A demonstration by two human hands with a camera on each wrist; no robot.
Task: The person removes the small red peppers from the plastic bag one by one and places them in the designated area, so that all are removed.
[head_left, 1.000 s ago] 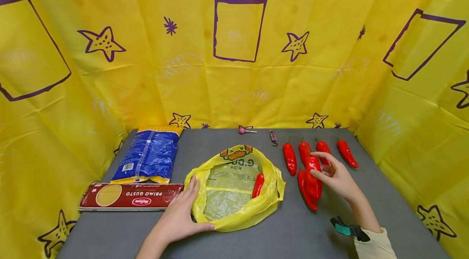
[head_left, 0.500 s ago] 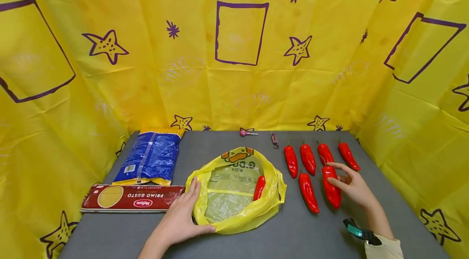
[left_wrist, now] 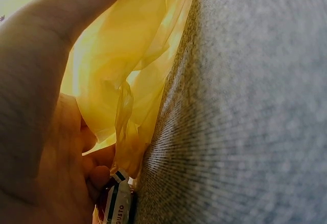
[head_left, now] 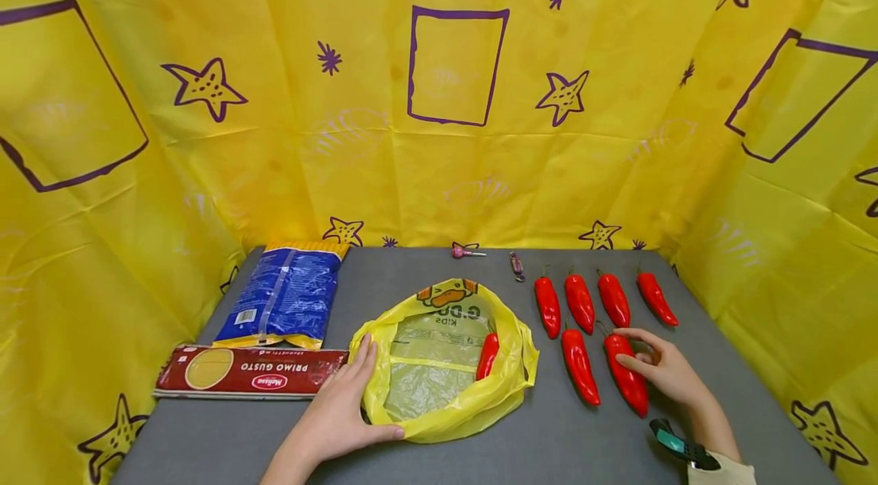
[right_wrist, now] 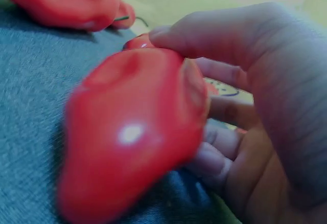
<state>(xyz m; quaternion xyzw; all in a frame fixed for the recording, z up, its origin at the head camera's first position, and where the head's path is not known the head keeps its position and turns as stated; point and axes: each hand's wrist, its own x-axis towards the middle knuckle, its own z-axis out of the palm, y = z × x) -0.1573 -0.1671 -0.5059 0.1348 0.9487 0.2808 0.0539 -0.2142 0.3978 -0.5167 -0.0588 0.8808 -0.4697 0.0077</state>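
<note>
In the head view my right hand (head_left: 668, 367) pinches a red pepper (head_left: 626, 377) between thumb and fingers, low at the table. The right wrist view shows this pepper (right_wrist: 133, 132) large, with my thumb over its upper end. Beside it lies another red pepper (head_left: 579, 367), and several more form a row behind (head_left: 579, 303). My left hand (head_left: 339, 401) rests against the left side of a yellow plastic bag (head_left: 456, 420), fingers and thumb spread along its rim. The bag's mouth is wide, with one red pepper (head_left: 488, 357) inside. The left wrist view shows the bag's wall (left_wrist: 133, 45) close to the palm.
Left of the bag lies a dark red spaghetti packet (head_left: 254, 372), partly behind my left hand. A blue packet (head_left: 284, 294) lies behind it. At the back of the grey table (head_left: 549, 447) are a lollipop (head_left: 463, 251) and a wrapped candy (head_left: 517, 266). Yellow cloth surrounds the table.
My right hand has carried the pepper rightward from over its neighbour and then lowered it toward me, beside the other front pepper. The left hand stays at the bag.
</note>
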